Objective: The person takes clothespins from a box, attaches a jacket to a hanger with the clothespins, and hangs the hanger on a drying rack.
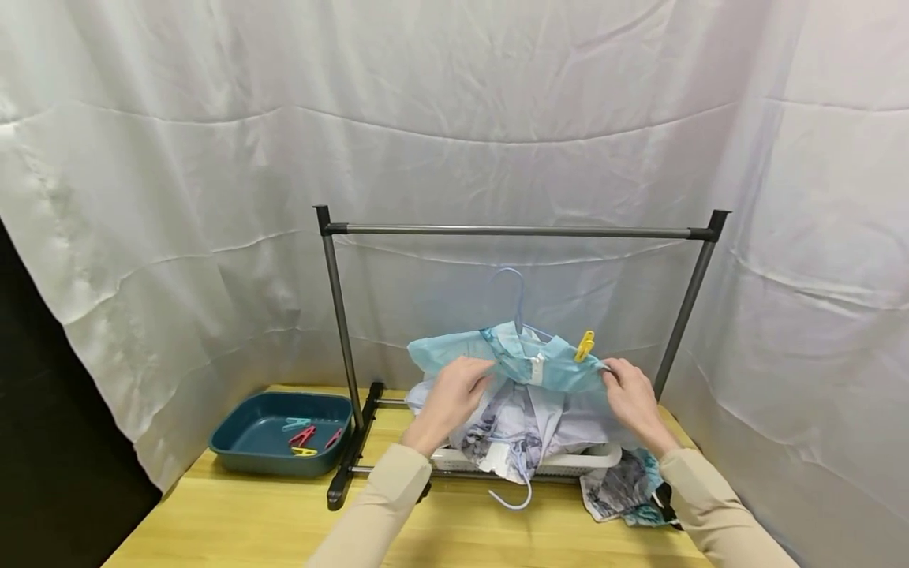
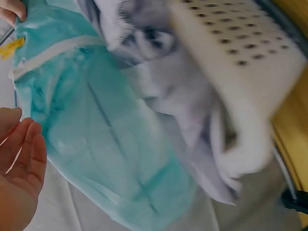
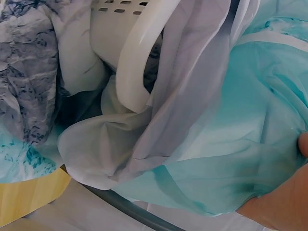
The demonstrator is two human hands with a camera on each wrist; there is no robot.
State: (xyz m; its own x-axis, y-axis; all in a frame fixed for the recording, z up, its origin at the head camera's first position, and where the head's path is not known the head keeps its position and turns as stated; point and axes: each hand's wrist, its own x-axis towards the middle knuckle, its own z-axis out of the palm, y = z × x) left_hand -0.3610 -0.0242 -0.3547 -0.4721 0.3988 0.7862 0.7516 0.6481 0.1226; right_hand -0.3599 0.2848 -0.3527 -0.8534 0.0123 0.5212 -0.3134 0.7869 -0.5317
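A thin turquoise shirt [image 1: 454, 347] with a white front strip hangs on a pale blue hanger [image 1: 520, 296], its hook upright. My right hand [image 1: 630, 394] grips the shirt at its right shoulder; in the right wrist view the thumb [image 3: 303, 144] lies against the cloth. The left hand [image 1: 454, 394] is by the shirt's left part, its fingers [image 2: 36, 154] loosely bent with nothing between them. A yellow clothespin [image 1: 585, 345] sits on the shirt near the right shoulder. Below lies a grey-white patterned garment [image 1: 511, 418] with a second hanger [image 1: 524, 498], its hook towards me.
A metal clothes rack [image 1: 511, 230] stands behind and around the clothes. Under them is a white perforated basket [image 1: 604, 457]. More patterned cloth [image 1: 618, 489] spills onto the wooden table [image 1: 248, 521] at right. A dark teal tub [image 1: 234, 457] at left contains several clothespins [image 1: 303, 435].
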